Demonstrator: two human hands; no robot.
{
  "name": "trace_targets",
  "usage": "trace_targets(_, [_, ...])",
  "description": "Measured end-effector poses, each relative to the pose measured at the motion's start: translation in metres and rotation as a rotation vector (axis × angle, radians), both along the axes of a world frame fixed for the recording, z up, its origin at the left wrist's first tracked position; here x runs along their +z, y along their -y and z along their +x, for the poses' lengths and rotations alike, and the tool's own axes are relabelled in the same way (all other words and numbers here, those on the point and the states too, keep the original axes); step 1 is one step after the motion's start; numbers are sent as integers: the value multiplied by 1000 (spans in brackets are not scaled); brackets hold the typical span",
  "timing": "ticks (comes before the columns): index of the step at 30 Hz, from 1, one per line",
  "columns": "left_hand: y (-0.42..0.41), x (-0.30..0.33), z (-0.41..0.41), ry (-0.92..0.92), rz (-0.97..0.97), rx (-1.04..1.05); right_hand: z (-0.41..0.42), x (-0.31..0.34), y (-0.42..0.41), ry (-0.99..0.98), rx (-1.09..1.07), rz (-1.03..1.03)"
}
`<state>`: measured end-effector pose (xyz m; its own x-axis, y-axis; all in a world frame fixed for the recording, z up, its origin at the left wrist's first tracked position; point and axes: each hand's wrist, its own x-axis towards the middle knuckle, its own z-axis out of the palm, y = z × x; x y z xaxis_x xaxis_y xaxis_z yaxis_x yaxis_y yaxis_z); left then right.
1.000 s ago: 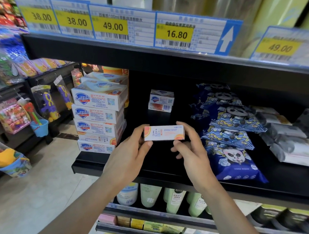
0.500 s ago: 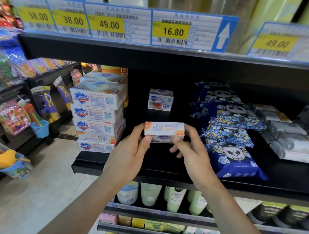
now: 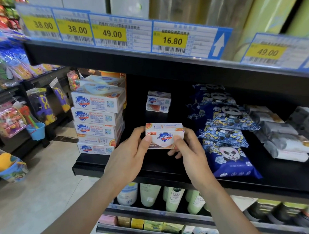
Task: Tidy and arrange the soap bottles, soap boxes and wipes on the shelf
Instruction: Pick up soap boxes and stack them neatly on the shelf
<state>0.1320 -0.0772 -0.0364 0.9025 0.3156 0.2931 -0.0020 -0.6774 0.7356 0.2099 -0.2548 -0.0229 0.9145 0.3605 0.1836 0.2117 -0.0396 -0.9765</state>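
Open lane: bare black shelf (image 3: pixel 171 171) between soap box stack (image 3: pixel 96 120) at left and blue wipes packs (image 3: pixel 226 140) at right | rear of lane: two small soap boxes (image 3: pixel 158 102) stood stacked | overhead: upper shelf edge (image 3: pixel 147 61) limited height

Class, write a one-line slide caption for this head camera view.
Both hands, left and right, hold a Safeguard soap box above the black shelf.

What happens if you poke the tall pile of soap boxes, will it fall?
Probably it could tip: the soap box stack is several boxes high and sits unevenly, near the shelf edge. Each box looks stiff and flat-sided, so it should slide rather than roll. A gentle poke likely only shifts the top box.
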Motion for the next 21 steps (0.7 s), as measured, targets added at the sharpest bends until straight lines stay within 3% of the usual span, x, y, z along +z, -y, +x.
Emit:
trace_targets(17, [3, 1, -4, -13, 69, 42, -3, 1, -1, -1, 13, 15])
trace_targets(21, [1, 2, -2, 12, -12, 32, -1, -1, -3, -6, -1, 3])
